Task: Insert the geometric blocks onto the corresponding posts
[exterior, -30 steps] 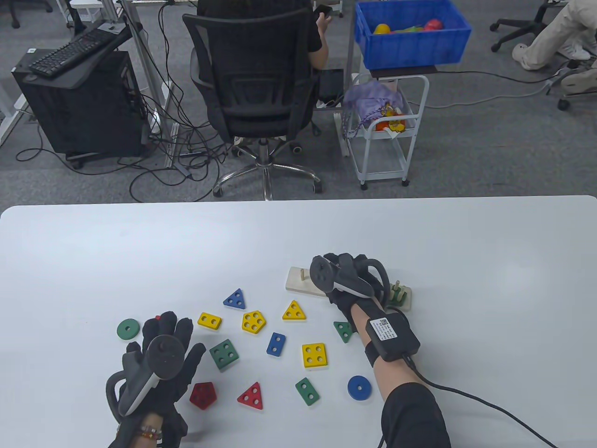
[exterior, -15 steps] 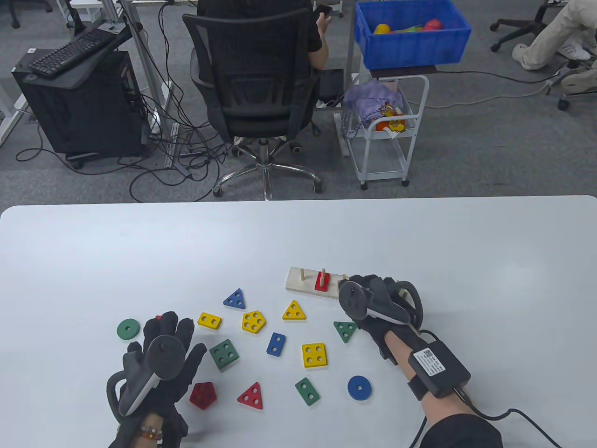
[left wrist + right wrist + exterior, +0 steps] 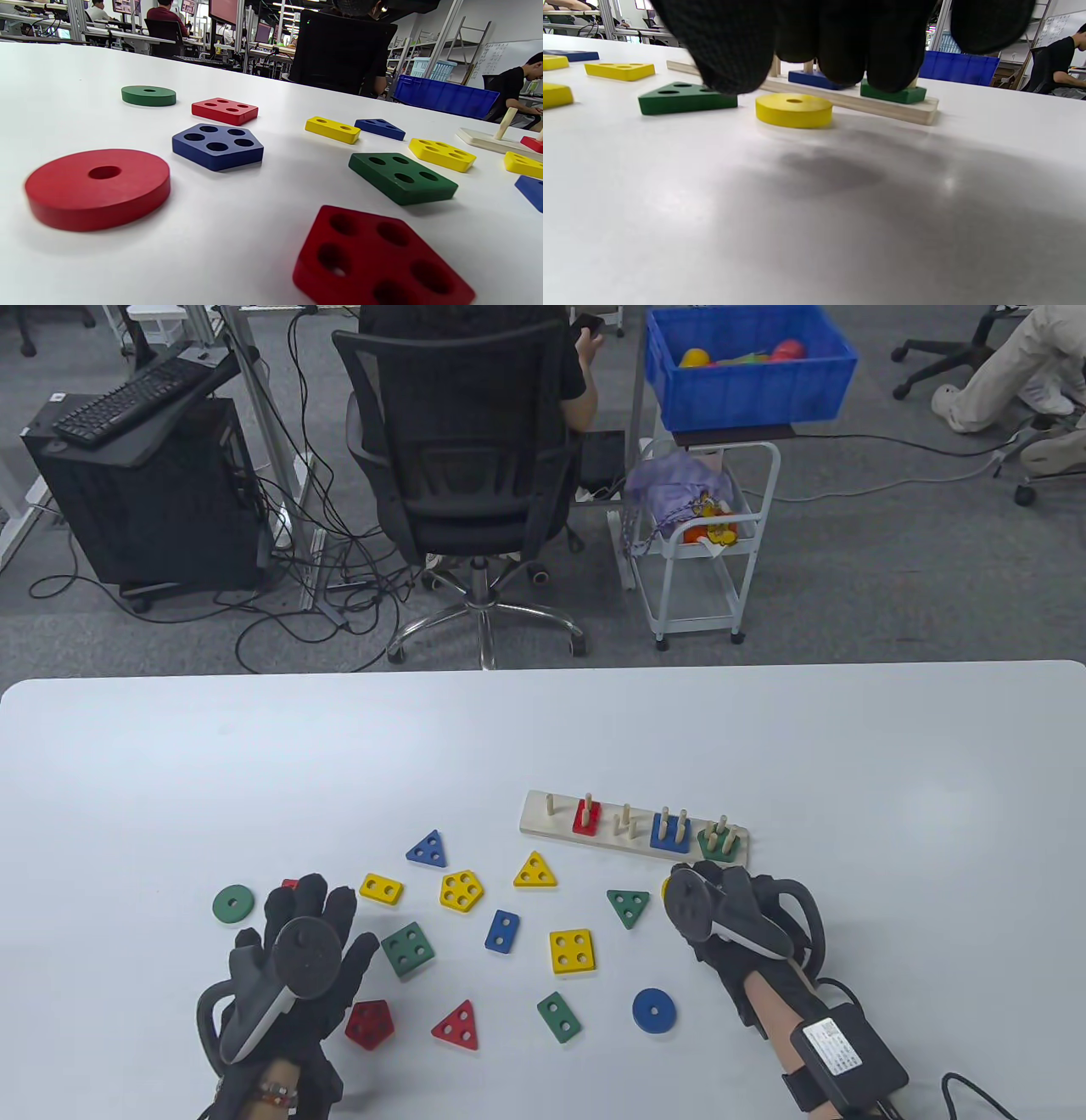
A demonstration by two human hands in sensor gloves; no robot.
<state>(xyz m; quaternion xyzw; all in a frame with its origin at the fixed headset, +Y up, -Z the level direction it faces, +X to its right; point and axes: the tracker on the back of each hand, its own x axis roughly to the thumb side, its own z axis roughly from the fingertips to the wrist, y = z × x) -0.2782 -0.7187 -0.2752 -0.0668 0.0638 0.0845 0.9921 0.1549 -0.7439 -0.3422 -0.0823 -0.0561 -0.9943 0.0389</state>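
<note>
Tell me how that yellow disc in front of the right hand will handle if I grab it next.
The yellow disc looks like a rigid painted block, so it should not flex. It lies flat and is low and broad, so it is unlikely to tip, though on edge it could roll. Its smooth sides and the glossy table suggest it may slide when nudged; pinching across the rim with the right hand seems safest.

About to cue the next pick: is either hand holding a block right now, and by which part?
Nothing is held. The right hand hovers above the yellow disc, not touching it. The left hand holds no block.
</note>
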